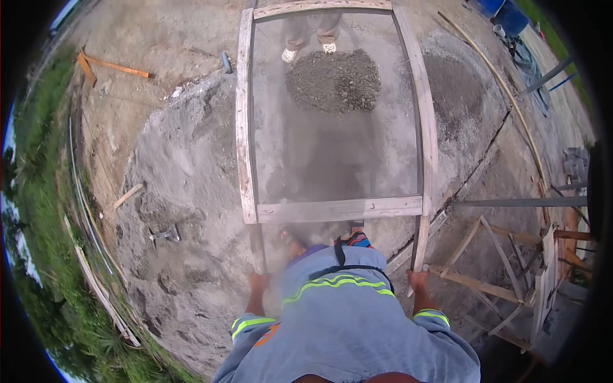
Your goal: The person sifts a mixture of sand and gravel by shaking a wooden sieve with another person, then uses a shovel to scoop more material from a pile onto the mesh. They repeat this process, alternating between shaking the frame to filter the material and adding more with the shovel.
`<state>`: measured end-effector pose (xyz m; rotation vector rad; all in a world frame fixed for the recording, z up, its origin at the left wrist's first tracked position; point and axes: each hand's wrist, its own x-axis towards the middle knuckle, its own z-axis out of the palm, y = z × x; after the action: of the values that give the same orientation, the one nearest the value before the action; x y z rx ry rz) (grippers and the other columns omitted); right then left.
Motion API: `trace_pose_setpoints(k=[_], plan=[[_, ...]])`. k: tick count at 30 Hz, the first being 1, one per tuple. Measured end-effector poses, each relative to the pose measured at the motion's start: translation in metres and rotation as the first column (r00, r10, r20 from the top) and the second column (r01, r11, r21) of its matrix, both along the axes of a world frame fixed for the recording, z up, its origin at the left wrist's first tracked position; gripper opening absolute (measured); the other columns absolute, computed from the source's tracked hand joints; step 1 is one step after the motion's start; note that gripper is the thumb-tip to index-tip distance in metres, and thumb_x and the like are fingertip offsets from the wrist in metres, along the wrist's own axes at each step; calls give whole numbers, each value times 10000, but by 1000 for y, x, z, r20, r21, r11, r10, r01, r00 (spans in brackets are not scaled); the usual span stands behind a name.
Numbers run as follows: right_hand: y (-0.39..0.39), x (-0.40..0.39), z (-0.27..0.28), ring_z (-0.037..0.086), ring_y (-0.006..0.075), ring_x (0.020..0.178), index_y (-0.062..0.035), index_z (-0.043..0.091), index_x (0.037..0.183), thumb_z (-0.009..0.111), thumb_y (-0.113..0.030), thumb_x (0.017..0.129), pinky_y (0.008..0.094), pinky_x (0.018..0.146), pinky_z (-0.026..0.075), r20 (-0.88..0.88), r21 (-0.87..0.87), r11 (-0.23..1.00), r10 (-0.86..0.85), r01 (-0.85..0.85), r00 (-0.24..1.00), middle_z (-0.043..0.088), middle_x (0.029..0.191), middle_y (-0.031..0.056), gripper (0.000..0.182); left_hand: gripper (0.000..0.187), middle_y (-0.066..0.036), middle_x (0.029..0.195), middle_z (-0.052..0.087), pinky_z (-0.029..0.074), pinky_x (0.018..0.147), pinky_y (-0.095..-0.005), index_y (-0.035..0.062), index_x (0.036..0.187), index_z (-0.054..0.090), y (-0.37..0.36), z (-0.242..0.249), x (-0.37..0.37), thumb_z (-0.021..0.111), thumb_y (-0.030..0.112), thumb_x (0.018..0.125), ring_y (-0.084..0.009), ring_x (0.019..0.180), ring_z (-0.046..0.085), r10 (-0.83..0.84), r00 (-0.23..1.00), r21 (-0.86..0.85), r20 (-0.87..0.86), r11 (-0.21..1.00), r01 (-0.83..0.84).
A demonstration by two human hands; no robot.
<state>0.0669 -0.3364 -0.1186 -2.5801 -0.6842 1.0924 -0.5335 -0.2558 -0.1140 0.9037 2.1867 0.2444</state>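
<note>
A large wooden-framed sieve screen stretches out in front of me, with fine mesh across its frame. My left hand is closed around the end of its left handle, and my right hand grips the right handle. A heap of grey gravel lies on the mesh towards the far end. Below the mesh, the ground looks dark and sandy near my side. My feet stand just behind the near crossbar.
Another person's shoes and legs show at the far end. A pile of grey sand spreads on the left. Wooden trestle pieces stand at right, below a metal bar. A long pole and blue barrels are farther right.
</note>
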Motion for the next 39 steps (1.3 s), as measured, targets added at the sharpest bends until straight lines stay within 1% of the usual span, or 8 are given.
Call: trace_pose_setpoints(k=[6,11,13,21,28,34,37,39], plan=[[85,9,-49,621,215,639,49,638,765,686,-271,634,359,598,474,-68,62,995,-79,83,995,641,680,137,349,420,-211,776,657,513,682,-371,-72,753,639,96,-63,-39,733,291,564,-305,806,652,-63,998,-94,-17,994,61],[277,35,18,611,209,558,34,669,778,625,-322,688,339,579,491,129,343,935,49,-91,990,611,599,135,370,409,-189,600,612,452,549,-390,-92,703,628,290,70,-3,659,303,601,-256,599,629,-230,973,184,22,958,222],[324,-4,175,631,222,583,44,670,782,610,-312,694,343,602,503,15,243,969,48,-50,999,622,617,147,371,400,-189,589,609,459,550,-382,-88,704,631,328,143,15,652,301,616,-258,586,627,-241,970,205,-34,948,243],[177,22,6,652,274,670,26,658,732,628,-369,655,374,637,488,39,94,993,62,-66,997,639,677,185,403,327,-122,603,618,479,558,-333,-28,728,587,167,13,8,696,262,625,-205,574,610,-132,990,222,-55,965,141],[2,-8,-9,593,202,616,24,627,726,676,-194,645,351,552,477,-23,103,984,-145,146,989,621,680,113,238,270,-112,636,626,474,552,-329,-18,669,602,8,-33,-21,739,192,568,-190,572,598,-108,994,59,23,992,107],[108,23,-62,528,189,461,27,608,614,685,-207,605,343,428,389,-62,192,974,-110,120,992,559,538,71,247,269,-100,638,619,439,508,-326,-39,677,627,140,-47,-19,715,198,585,-169,566,580,-93,995,-32,27,995,93],[227,31,17,587,258,611,33,634,727,611,-329,711,380,585,440,120,324,926,166,-196,979,587,602,165,362,425,-200,671,642,491,616,-396,-73,715,638,251,18,-6,674,331,588,-297,667,648,-420,907,216,34,889,404],[291,30,80,628,251,645,49,648,761,602,-309,712,369,607,465,180,230,959,123,-164,976,633,683,169,364,397,-228,647,624,480,597,-384,-91,689,629,302,93,21,639,298,612,-288,644,648,-215,976,181,19,961,209]])
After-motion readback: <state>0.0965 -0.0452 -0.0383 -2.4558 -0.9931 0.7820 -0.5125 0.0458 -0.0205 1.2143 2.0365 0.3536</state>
